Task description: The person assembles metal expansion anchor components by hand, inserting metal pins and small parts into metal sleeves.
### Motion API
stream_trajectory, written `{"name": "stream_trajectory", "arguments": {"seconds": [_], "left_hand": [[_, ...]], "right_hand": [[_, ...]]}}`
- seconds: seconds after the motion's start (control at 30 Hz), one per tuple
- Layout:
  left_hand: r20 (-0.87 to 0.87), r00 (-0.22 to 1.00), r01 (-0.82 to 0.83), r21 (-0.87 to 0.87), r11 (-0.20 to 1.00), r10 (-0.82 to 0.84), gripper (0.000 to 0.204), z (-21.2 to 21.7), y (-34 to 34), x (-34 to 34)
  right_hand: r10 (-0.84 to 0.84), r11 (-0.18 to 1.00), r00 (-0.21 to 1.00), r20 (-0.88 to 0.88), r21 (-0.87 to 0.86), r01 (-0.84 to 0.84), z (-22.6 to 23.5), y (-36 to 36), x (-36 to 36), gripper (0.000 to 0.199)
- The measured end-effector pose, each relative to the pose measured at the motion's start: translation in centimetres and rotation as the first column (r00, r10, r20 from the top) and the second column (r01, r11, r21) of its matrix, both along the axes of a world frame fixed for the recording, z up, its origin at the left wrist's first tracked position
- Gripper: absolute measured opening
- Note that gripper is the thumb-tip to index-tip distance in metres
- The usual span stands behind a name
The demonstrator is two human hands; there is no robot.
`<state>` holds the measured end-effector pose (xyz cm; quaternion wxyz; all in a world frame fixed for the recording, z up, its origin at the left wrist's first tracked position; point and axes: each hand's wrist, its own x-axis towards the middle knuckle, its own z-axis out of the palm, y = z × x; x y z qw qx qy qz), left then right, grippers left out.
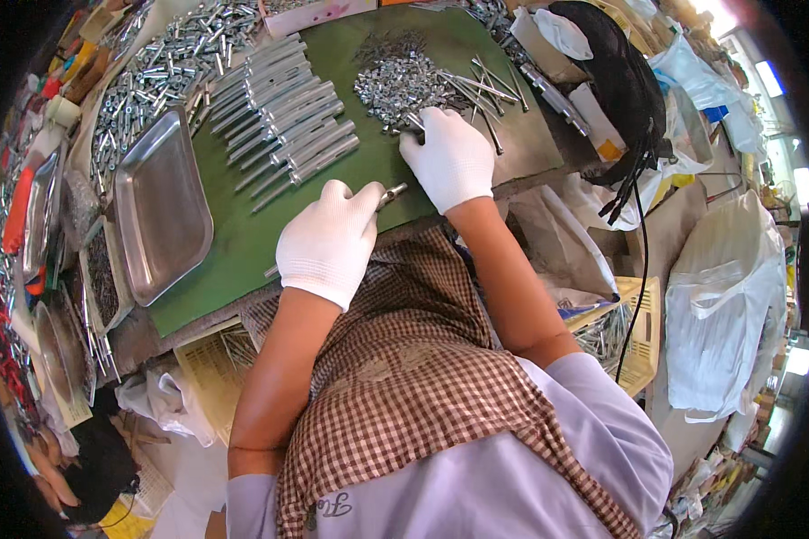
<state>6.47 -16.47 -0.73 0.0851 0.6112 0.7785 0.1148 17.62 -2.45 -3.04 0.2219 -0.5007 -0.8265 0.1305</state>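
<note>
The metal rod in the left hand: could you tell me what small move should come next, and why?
Probably pinch one small part from the nut pile and carry it to the metal rod: the right hand already reaches into that pile, while the left hand holds the rod's end bare.

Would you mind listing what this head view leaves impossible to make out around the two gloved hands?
- Metal rod in the left hand: mostly hidden by the glove; only its tip shows.
- Right hand fingertips: what they pinch at the pile of small metal parts is too small.
- Table left side: bent and blurred by the rim.
</note>
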Motion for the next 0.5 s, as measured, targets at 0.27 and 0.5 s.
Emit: {"name": "stream_trajectory", "arguments": {"seconds": [0.27,0.5], "left_hand": [[0.030,0.999,0.008,0.023,1.000,-0.009,0.017,-0.3,0.0,-0.4],[0.032,0.998,0.045,0.100,0.994,-0.048,0.019,-0.6,-0.3,-0.6]], "right_hand": [[0.148,0.986,0.971,-0.190,-0.049,-0.160,-0.2,-1.1,2.2,0.021],[0.441,0.871,0.872,-0.211,-0.134,-0.473,0.4,-2.7,3.2,0.018]]}}
